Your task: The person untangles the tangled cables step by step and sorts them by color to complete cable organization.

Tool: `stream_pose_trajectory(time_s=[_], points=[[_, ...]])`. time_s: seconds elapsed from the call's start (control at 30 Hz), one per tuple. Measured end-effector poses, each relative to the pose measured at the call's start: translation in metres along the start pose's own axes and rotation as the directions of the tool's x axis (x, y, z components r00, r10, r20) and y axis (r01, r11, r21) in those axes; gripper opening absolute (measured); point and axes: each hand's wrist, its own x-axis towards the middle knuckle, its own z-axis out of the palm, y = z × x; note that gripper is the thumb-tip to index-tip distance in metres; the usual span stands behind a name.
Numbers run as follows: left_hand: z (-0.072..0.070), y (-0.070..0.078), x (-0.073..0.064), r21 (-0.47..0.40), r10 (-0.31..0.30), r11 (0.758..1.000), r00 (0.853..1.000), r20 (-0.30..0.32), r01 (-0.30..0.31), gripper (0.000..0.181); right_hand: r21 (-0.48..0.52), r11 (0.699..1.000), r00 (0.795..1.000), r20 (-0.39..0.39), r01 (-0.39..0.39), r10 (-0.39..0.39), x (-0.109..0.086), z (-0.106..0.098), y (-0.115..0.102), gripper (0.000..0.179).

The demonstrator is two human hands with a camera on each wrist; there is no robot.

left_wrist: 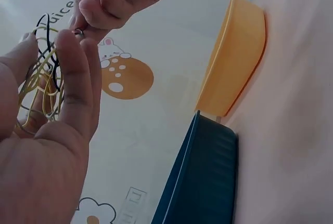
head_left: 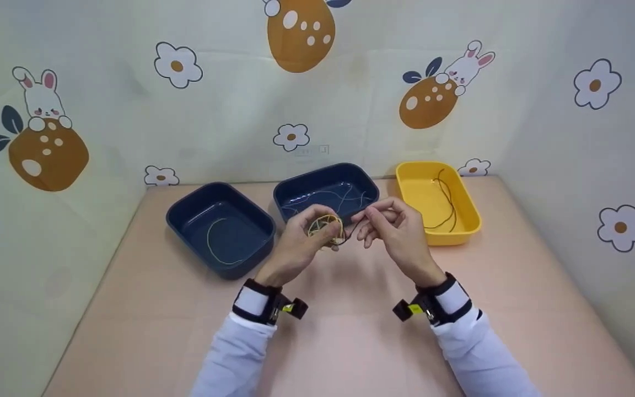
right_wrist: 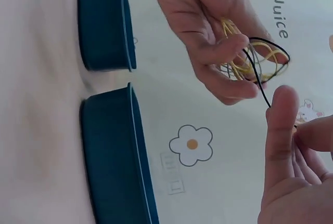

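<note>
In the head view my left hand [head_left: 294,242] holds a loose tangle of thin cords [head_left: 318,225], yellow, black and greyish, between thumb and fingers. A black cord [head_left: 355,226] runs from that bundle to my right hand [head_left: 405,238], whose thumb and index finger pinch it. The right wrist view shows this black cord [right_wrist: 256,73] stretched between the hands, its pinched part hidden by the fingers. From the left wrist, the tangle [left_wrist: 49,86] shows several loops between the thumb and fingers. Both hands are raised above the table, in front of the middle bin.
A dark blue bin [head_left: 254,255] at left holds a yellowish cord [head_left: 209,242]. The middle dark blue bin [head_left: 279,202] contains several greyish cords. Black cord [head_left: 451,201] lies in the yellow bin [head_left: 452,239] at right. A patterned wall stands behind the pinkish table [head_left: 345,342].
</note>
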Motion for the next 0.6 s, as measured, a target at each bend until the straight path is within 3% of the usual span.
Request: stream_pose_trajectory(time_s=[0.13, 0.23, 0.4, 0.6], points=[[-0.004, 0.002, -0.002, -0.033, -0.023, 0.999, 0.998, 0.057, 0.025, 0.029, 0.094, 0.994, 0.998, -0.017, -0.062, 0.064, 0.003, -0.006, -0.002, 0.014], [-0.006, 0.002, -0.003, -0.031, -0.023, 0.999, 0.998, 0.064, 0.025, 0.031, 0.115, 0.99, 0.996, -0.032, -0.083, 0.088, 0.005, -0.011, -0.004, 0.015], [-0.01, 0.001, -0.002, 0.011, -0.005, 1.0, 1.0, 0.02, 0.005, 0.022, 0.112, 0.988, 0.993, -0.04, -0.104, 0.109, 0.007, -0.02, -0.006, 0.017], [-0.01, 0.0, 0.0, -0.024, 0.038, 0.999, 0.996, -0.076, -0.04, 0.016, 0.154, 0.98, 0.987, -0.08, -0.129, 0.143, 0.009, -0.027, -0.004, 0.009]])
